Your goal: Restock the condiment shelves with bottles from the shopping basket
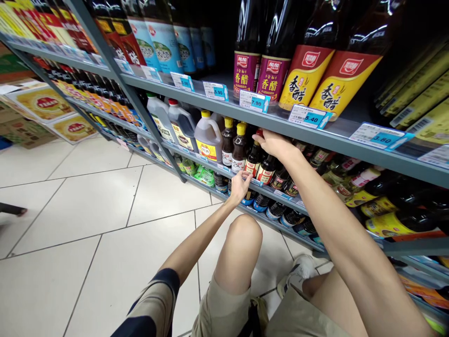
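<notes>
On the middle shelf, a small dark sauce bottle point(251, 164) with a cream-and-red label stands in the front row. From above, my right hand point(275, 142) reaches under the upper shelf, its fingers closed around the top of this bottle by the red cap. At the shelf's front edge, my left hand point(241, 186) has its fingers drawn together against the bottle's lower front; part of that grip is hidden. Left of it stand two yellow-capped bottles point(239, 149). A similar cream-labelled bottle point(265, 169) is close on the right.
The upper shelf point(217, 89) with price tags runs just above my right hand and holds tall vinegar bottles point(298, 77). Large plastic jugs point(208, 140) stand left of the small bottles. Below are more bottles point(261, 202). Cartons point(45, 105) sit on the tiled floor at far left.
</notes>
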`<state>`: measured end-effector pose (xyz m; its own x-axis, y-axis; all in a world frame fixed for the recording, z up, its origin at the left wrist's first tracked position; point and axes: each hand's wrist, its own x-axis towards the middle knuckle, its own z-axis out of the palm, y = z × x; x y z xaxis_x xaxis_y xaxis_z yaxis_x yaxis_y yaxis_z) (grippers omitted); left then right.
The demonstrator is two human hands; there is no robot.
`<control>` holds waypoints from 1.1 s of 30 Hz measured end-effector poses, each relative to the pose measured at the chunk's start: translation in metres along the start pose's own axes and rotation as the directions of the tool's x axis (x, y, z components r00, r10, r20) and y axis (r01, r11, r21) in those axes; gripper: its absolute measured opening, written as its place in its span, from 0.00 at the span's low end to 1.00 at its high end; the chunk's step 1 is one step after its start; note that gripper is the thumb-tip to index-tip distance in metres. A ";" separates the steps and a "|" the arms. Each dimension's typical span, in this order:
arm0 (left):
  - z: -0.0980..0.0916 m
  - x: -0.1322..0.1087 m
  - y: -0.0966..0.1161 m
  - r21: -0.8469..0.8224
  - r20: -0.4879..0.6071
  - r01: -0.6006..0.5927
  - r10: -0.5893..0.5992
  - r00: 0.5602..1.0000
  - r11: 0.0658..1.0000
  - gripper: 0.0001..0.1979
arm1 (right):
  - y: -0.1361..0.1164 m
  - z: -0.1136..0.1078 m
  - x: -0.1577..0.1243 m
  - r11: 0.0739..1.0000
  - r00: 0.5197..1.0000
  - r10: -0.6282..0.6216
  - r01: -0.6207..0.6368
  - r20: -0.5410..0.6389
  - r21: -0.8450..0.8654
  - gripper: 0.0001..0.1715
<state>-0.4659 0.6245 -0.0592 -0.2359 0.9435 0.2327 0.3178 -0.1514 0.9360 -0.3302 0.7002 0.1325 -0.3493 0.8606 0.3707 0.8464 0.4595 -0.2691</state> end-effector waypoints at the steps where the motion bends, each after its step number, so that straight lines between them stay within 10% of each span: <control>1: -0.005 -0.001 0.003 -0.001 0.001 -0.010 0.010 1.000 1.000 0.07 | 0.000 -0.003 -0.005 1.000 1.000 -0.019 0.019 -0.018 0.001 0.18; 8: -0.042 0.026 0.071 -0.023 -0.036 -0.280 0.280 0.959 0.960 0.12 | 0.017 -0.027 -0.038 0.999 0.999 0.025 -0.026 -0.022 -0.021 0.17; 15: -0.035 0.083 0.137 -0.007 0.130 -0.351 0.349 0.928 0.936 0.25 | 0.013 -0.027 -0.045 0.996 0.996 0.086 -0.086 -0.005 -0.016 0.20; 26: -0.024 0.105 0.148 0.263 0.244 -0.275 0.212 0.946 0.925 0.18 | 0.007 -0.019 -0.052 0.992 0.991 0.123 -0.124 -0.055 -0.014 0.22; 33: -0.024 0.116 0.138 0.357 0.289 -0.451 0.363 0.886 0.818 0.14 | 0.007 -0.019 -0.053 0.990 0.988 0.142 -0.143 -0.064 -0.007 0.20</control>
<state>-0.4717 0.7061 0.1032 0.1719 0.8662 0.4692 0.6942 -0.4445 0.5662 -0.2980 0.6537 0.1275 -0.1989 0.9013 0.3848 0.8905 0.3302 -0.3132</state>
